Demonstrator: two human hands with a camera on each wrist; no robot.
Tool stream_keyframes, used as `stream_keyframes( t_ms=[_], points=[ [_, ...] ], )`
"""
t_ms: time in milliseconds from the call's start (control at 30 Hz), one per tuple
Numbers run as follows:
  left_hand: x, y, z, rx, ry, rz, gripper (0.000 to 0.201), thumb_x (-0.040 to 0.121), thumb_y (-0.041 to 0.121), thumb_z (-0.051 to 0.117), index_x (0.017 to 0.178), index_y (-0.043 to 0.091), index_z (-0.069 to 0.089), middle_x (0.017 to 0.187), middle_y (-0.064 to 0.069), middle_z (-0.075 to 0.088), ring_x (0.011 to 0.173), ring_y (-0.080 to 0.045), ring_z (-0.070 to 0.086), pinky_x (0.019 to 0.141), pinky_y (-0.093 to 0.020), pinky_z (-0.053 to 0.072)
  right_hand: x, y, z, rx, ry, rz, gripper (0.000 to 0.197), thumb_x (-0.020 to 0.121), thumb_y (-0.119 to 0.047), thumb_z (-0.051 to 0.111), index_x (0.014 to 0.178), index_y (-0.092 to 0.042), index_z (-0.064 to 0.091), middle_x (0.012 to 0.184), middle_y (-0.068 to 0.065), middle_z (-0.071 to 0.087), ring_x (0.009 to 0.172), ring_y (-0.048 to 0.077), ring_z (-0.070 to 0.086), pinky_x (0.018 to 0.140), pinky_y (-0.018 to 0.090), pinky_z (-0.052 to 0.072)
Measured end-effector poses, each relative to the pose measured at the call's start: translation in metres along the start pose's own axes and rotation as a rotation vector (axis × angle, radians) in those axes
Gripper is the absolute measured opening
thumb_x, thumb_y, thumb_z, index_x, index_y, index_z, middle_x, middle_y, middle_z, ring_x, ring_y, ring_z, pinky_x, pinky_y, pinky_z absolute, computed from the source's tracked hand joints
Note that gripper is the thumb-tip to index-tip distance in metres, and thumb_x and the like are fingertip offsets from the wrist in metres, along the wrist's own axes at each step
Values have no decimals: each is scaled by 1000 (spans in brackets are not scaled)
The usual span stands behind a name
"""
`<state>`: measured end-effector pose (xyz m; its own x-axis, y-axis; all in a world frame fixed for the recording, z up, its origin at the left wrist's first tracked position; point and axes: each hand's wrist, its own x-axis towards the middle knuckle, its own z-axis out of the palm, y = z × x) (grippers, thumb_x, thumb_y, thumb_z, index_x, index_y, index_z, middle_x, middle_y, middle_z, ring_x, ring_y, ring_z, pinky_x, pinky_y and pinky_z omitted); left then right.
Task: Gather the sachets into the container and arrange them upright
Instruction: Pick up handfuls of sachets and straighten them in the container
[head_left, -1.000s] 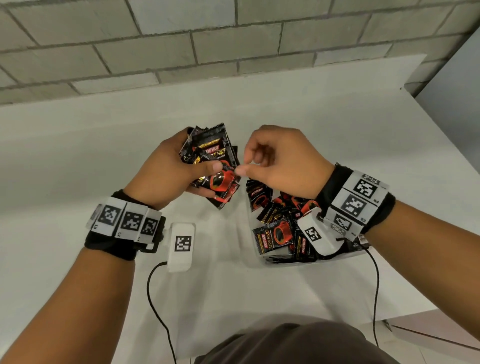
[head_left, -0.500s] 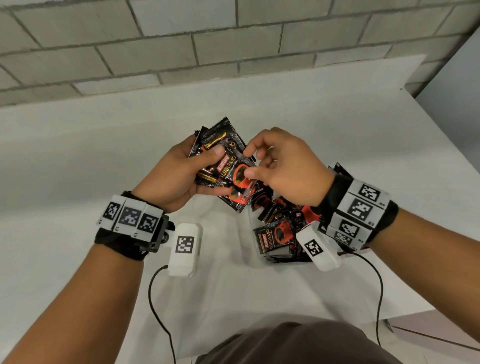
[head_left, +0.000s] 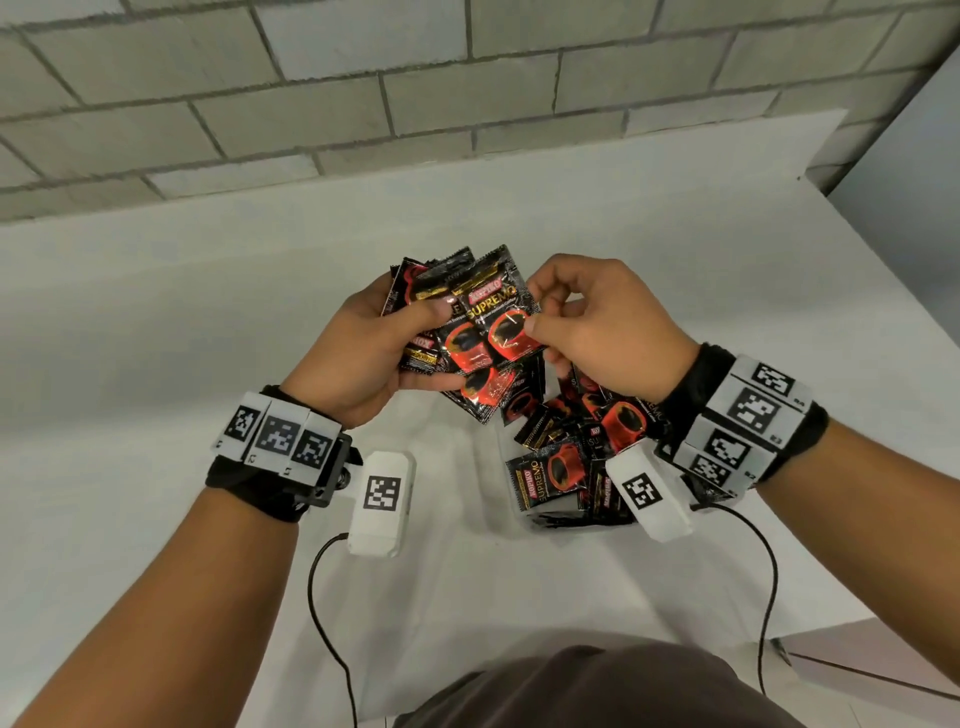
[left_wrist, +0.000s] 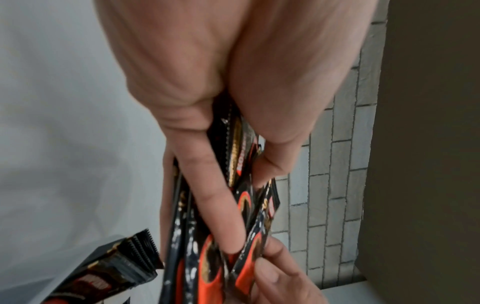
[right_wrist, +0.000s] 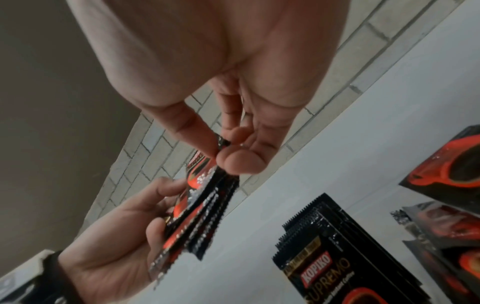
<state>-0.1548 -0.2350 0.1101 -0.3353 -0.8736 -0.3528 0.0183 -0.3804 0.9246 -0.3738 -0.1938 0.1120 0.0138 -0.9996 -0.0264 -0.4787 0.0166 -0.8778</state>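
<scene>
A fanned bundle of sachets (head_left: 457, 322), black with red cups and the word SUPREMO, is held above the table (head_left: 208, 312), to the left of the container. The bundle is clamped by the left hand (head_left: 363, 353), its thumb laid across the front and its fingers curled behind, as is confirmed in the left wrist view (left_wrist: 207, 205). The frontmost sachet (head_left: 506, 322) of the bundle is pinched at its right edge between the thumb and forefinger of the right hand (head_left: 608, 322); the pinch is seen from below in the right wrist view (right_wrist: 223, 148). Just below the hands, more loose sachets (head_left: 566, 452) are heaped at mixed angles in the container (head_left: 540, 519), whose wall appears to be clear plastic, though little of it can be made out behind the right wrist. A sachet marked KOPIKO SUPREMO (right_wrist: 324, 265) is shown standing on end in the right wrist view. Marker bands and white tagged camera units with black cables are worn on both wrists. A grey brick wall (head_left: 363, 78) is seen behind the white table.
</scene>
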Motion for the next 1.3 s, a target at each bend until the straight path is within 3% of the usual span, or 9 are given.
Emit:
stream_keyframes(
  t_ms=[100,267,433,633,800,967,1033,1133,1300],
  points=[
    [-1,-3,6,35,-43,16,28,96,1,63,119,18,63,106,-3,77,90,-25,77,60,-34,63,-4,-5,6,-37,-26,-26,19,86,-18,74,103,-18,65,82,-1,65,68,30,69,70,41,60],
    [-2,-4,4,51,-92,50,34,93,-3,64,120,17,62,106,-4,77,91,-26,77,65,-35,64,-7,-7,9,-35,45,-20,38,78,-32,84,111,-25,65,96,-7,65,66,24,69,70,32,57],
    [-2,-5,3,45,-129,51,42,92,-4,62,130,12,57,113,-9,75,95,-30,76,68,-39,64,-5,-3,4,-9,44,16,33,75,-24,88,103,-24,69,81,-6,67,64,10,61,71,29,55],
    [-1,-5,6,8,-160,19,44,93,1,62,135,9,55,116,-10,74,97,-27,76,68,-37,63,-7,-1,1,34,40,29,31,73,-18,89,100,-21,73,89,-3,69,79,27,70,81,45,60],
    [1,-5,8,16,-130,15,40,99,9,60,138,9,53,121,-13,72,100,-27,75,67,-37,63,-12,-2,0,-23,-3,-99,60,77,-11,82,124,-43,62,95,-3,62,77,20,66,77,34,59],
    [0,-3,8,14,-145,6,34,99,4,59,131,11,58,113,-8,75,98,-27,75,67,-39,64,-10,-2,4,-142,26,-117,43,79,-14,81,116,-29,65,98,-7,56,81,19,64,79,35,56],
    [-2,-2,7,-5,-139,-5,31,98,3,58,128,12,59,110,-8,75,96,-28,76,68,-41,65,-10,-3,3,-138,15,-117,50,79,-13,81,122,-31,61,102,-7,52,79,18,63,77,30,56],
    [-4,1,9,-43,-139,-42,37,97,15,59,133,7,58,114,-14,74,99,-32,75,68,-43,64,-9,-5,3,-169,-27,-137,55,79,-10,79,126,-33,61,104,-7,51,79,15,62,75,23,55],
    [-5,2,14,35,-117,-62,42,99,41,56,130,13,61,113,-11,75,97,-30,76,65,-43,64,-8,-9,4,-200,-64,-136,43,74,-7,81,109,-23,62,101,-6,56,75,16,62,69,26,54]
  ],
)
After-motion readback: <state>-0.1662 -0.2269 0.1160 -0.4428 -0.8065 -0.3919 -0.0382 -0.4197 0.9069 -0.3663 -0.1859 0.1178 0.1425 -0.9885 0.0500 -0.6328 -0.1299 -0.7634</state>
